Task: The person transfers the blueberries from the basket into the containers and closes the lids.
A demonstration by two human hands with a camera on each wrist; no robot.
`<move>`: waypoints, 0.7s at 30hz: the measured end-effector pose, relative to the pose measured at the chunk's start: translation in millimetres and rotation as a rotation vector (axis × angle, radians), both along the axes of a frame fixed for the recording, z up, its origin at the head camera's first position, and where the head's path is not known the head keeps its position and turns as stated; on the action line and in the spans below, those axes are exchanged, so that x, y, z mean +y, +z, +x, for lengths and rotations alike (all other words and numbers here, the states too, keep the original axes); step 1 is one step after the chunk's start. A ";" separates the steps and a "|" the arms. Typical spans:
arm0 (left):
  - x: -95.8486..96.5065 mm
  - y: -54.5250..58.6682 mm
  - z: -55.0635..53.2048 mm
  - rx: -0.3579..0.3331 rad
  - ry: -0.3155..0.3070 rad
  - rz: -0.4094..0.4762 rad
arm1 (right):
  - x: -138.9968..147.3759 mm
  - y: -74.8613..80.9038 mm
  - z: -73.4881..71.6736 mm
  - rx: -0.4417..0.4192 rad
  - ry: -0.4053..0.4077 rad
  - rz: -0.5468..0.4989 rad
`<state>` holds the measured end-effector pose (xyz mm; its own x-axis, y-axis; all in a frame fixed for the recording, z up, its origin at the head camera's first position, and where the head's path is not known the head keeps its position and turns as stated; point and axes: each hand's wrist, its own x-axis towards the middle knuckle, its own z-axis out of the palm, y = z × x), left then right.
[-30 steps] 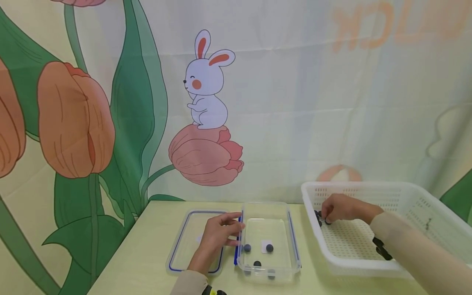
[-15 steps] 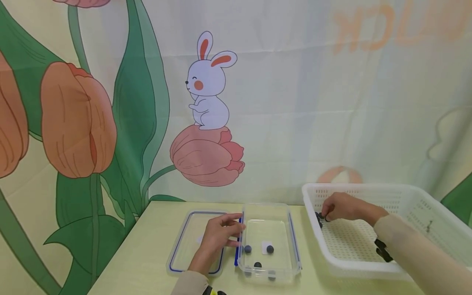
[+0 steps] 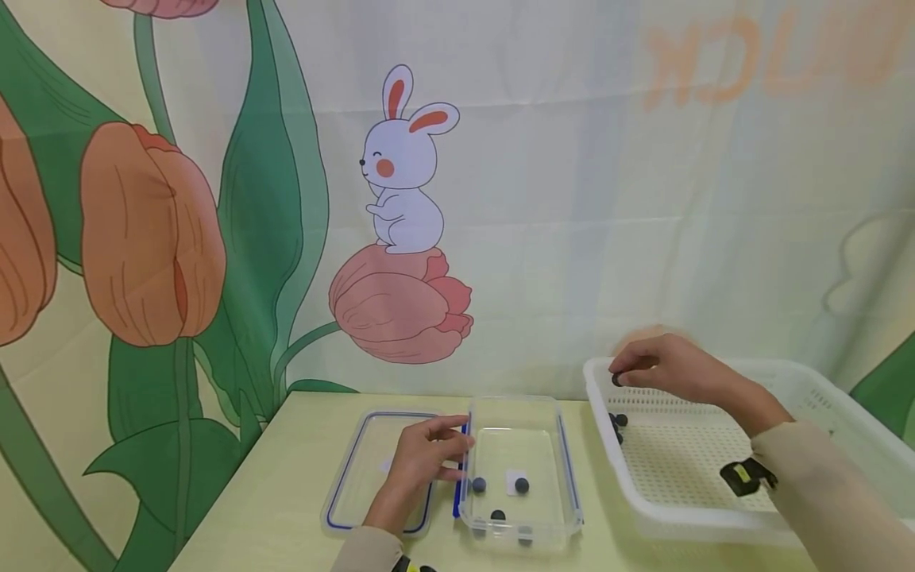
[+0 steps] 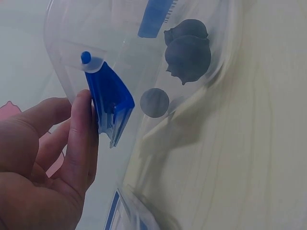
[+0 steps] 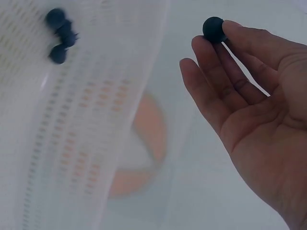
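In the head view my right hand (image 3: 672, 369) is raised at the back left rim of a white plastic basket (image 3: 715, 516). Its thumb and fingertips pinch a dark blueberry (image 5: 214, 29). Several more blueberries (image 3: 620, 421) lie against the basket's left wall. My left hand (image 3: 422, 457) touches the left side of a clear plastic box (image 3: 569, 469), its fingers against the blue latch (image 4: 110, 98). Inside the box sit several blueberries, one on a white label (image 3: 511, 481).
A clear lid (image 3: 350, 461) with a blue seal lies left of the box, partly under my left forearm. The pale yellow table (image 3: 250, 492) ends at a curtain (image 3: 529, 238) printed with tulips and a rabbit.
My right hand has risen from the basket's floor to the height of its rim, bringing a blueberry with it. The left hand has stayed at the box's side.
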<state>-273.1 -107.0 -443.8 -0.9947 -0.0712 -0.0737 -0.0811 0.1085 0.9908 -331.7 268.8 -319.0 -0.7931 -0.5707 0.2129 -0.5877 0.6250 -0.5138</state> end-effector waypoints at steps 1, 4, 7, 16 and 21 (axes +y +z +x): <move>0.0 -0.1 -0.1 0.004 -0.002 -0.002 | -1.8 3.4 3.3 0.013 0.004 -0.014; 0.0 0.4 -0.1 0.003 -0.002 -0.001 | -8.2 10.9 14.4 0.030 0.008 -0.054; 0.1 0.6 0.3 0.000 -0.001 -0.004 | -14.6 15.1 25.9 0.053 0.009 -0.080; 0.3 1.4 1.7 0.004 -0.012 0.006 | -30.7 16.3 51.0 -0.035 0.052 -0.205; 0.0 1.1 1.5 0.008 -0.012 0.010 | -42.1 9.5 60.2 -0.064 0.050 -0.221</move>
<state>-271.6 -107.0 -442.7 -0.9961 -0.0582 -0.0667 -0.0723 0.0997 0.9924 -271.4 226.7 -309.5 -0.7811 -0.5542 0.2877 -0.5768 0.4641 -0.6722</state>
